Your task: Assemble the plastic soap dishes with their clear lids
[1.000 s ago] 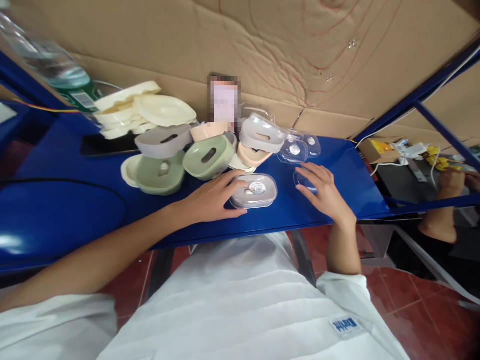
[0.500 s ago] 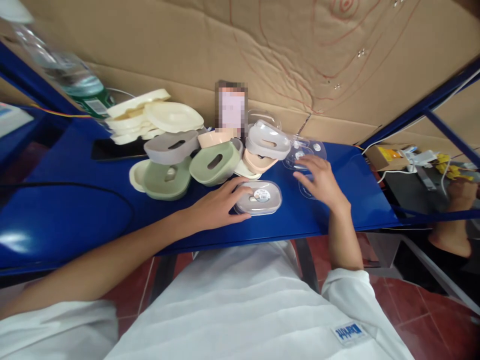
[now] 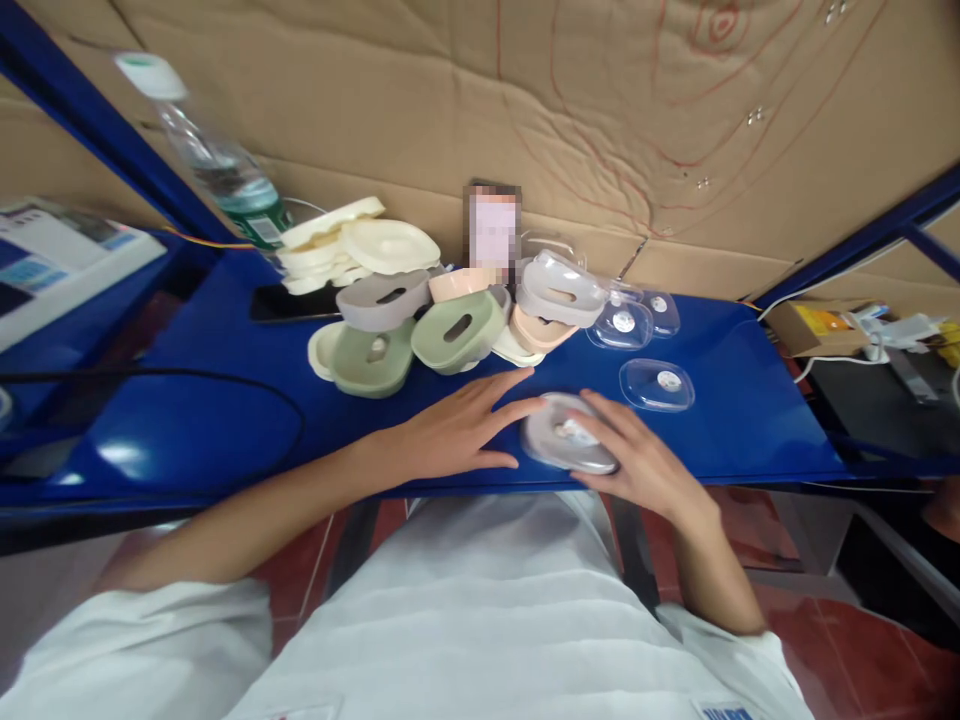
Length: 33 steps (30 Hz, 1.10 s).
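A grey oval soap box [image 3: 547, 440] with a clear lid and a round label is near the table's front edge, slightly blurred. My right hand [image 3: 645, 462] grips its right side, thumb on the near edge and fingers over the lid. My left hand [image 3: 450, 428] is open at the box's left, fingers spread, the index fingertip at or very near its rim. Clear lids lie to the right: one lid [image 3: 656, 386] alone, others [image 3: 621, 325] overlapping behind. Beyond my hands are green soap dishes [image 3: 459, 332], a grey dish [image 3: 367, 303] and a stacked pale grey dish [image 3: 559, 292].
Cream dish parts [image 3: 390, 247] are piled at the back left, beside a water bottle [image 3: 225, 185]. A blurred-out upright screen [image 3: 493, 235] leans on the cardboard wall [image 3: 360, 90]. A black cable [image 3: 187, 376] crosses the blue table [image 3: 225, 430]. An open carton [image 3: 817, 325] stands at right.
My right hand has come from the clear lids to the grey soap box and taken hold of it. My left hand has loosened from the box, which now sits turned. The camera view has shifted.
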Available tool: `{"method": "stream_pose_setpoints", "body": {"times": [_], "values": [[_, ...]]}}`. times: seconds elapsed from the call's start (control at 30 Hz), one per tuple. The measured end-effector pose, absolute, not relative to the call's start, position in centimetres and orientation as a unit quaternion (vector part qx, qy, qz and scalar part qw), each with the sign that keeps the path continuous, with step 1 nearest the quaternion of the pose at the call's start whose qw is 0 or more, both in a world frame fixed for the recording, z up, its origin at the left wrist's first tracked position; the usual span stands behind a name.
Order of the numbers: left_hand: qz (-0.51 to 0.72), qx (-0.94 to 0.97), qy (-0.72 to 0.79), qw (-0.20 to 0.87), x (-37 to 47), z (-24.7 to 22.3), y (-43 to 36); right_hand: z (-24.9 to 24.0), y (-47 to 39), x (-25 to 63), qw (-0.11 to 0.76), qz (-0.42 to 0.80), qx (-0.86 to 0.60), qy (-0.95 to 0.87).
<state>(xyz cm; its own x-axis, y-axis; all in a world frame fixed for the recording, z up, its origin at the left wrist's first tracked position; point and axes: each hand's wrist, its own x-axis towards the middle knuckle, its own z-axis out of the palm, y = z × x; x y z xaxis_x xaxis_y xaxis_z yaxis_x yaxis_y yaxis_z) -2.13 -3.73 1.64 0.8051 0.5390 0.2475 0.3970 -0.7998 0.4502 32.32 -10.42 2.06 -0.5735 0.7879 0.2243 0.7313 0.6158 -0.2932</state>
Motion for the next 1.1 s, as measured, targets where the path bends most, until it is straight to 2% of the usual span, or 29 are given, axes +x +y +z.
{"method": "stream_pose_setpoints", "body": {"times": [0.1, 0.2, 0.3, 0.4, 0.53, 0.63, 0.77, 0.87, 1.0, 1.1], "values": [[0.225, 0.899, 0.367, 0.079, -5.8, 2.5, -5.3, 3.4, -9.8, 39.5, 0.238, -0.010, -0.530, -0.814], [0.251, 0.810, 0.530, -0.021, -9.6, 1.6, -6.9, 2.8, -7.4, 48.5, 0.268, -0.108, -0.613, -0.735], [0.232, 0.754, 0.612, -0.053, -11.7, -0.2, -7.2, 0.9, -3.8, 55.0, 0.244, -0.109, -0.702, -0.660], [0.235, 0.720, 0.652, -0.037, -12.4, -1.1, -5.7, -0.7, -1.0, 56.9, 0.214, -0.070, -0.735, -0.640], [0.221, 0.701, 0.678, 0.013, -12.9, -1.1, -3.4, -1.6, -0.6, 55.7, 0.172, -0.034, -0.740, -0.650], [0.202, 0.707, 0.678, 0.018, -13.4, -1.0, -3.9, -1.7, -1.7, 54.9, 0.156, -0.084, -0.746, -0.642], [0.179, 0.730, 0.659, 0.009, -14.3, -1.1, -8.3, -1.2, -3.5, 53.3, 0.205, -0.179, -0.705, -0.655], [0.181, 0.768, 0.613, 0.046, -14.9, -1.2, -12.1, -0.2, -5.2, 49.1, 0.241, -0.190, -0.654, -0.691], [0.191, 0.794, 0.568, 0.103, -13.8, -1.4, -14.4, 1.2, -8.0, 39.1, 0.264, -0.107, -0.522, -0.804], [0.201, 0.816, 0.529, 0.118, -10.7, -1.9, -13.4, 1.2, -9.4, 31.3, 0.212, 0.015, -0.374, -0.903]]}}
